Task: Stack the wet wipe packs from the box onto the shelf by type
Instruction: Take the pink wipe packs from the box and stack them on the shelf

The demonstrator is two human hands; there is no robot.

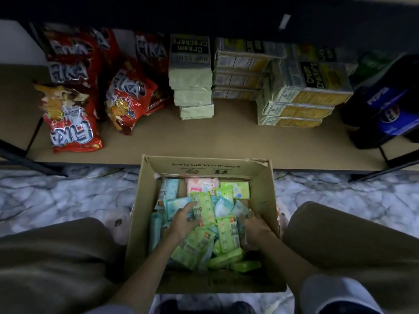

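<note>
Two hands inside box point(145, 214). Left hand point(184, 219) pinches green pack point(204, 208), long axis toward shelf point(226, 137) beyond box. Right hand point(255, 225) curled among packs at box's right wall, grip unclear.

Both forearms bare, reaching forward and down between bent knees. Left hand point(182, 220) palm down, fingers spread and slightly curled, thumb out to right. Right hand point(256, 225) lower, knuckles up, fingers curled downward, tips hidden. Hands apart, wrists roughly level.
</note>
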